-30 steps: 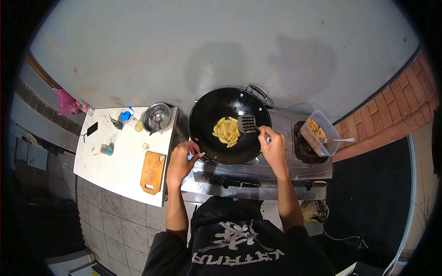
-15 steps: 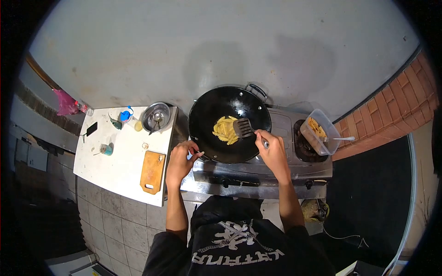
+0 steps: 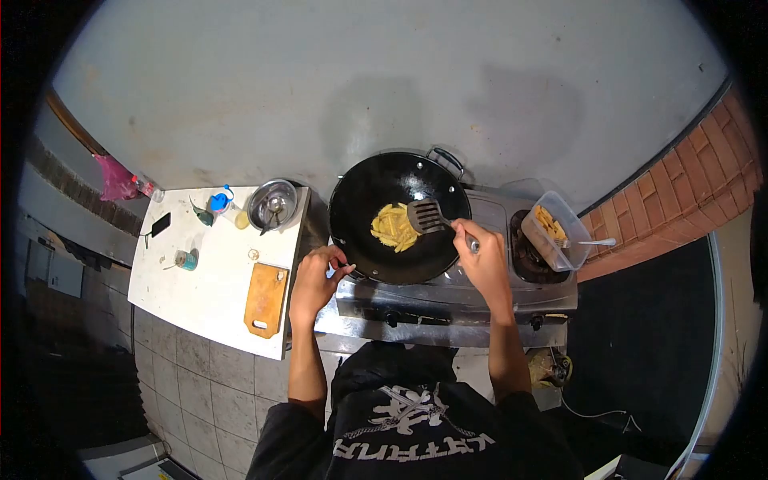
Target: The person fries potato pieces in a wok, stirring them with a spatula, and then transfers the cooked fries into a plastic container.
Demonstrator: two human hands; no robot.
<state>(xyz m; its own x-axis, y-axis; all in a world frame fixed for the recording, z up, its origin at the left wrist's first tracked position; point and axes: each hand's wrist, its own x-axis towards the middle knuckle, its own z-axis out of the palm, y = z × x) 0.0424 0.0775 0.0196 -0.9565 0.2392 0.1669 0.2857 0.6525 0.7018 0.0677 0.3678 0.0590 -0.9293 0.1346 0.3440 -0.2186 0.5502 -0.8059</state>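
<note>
A black wok [image 3: 364,192] stands on the stove, with a clump of yellow fries [image 3: 392,228] in its middle. In my right hand [image 3: 484,260] is a slotted spatula [image 3: 428,216], gripped by its handle; its blade is held over the right edge of the fries. My left hand [image 3: 318,276] is closed at the wok's lower-left rim, thumb and fingers pinched on the wok handle there, which is mostly hidden by the fingers.
Right of the wok, a clear plastic container [image 3: 552,228] with yellow-orange pieces and a fork [image 3: 596,242] sits over the other burner. On the white table [image 3: 200,304] at left are a cutting board [image 3: 264,302], a metal bowl [image 3: 272,204], a phone [image 3: 161,224] and small bottles.
My right hand has shifted slightly right, and the spatula blade has moved a little up and right, off part of the fries. My left hand stays at the wok handle.
</note>
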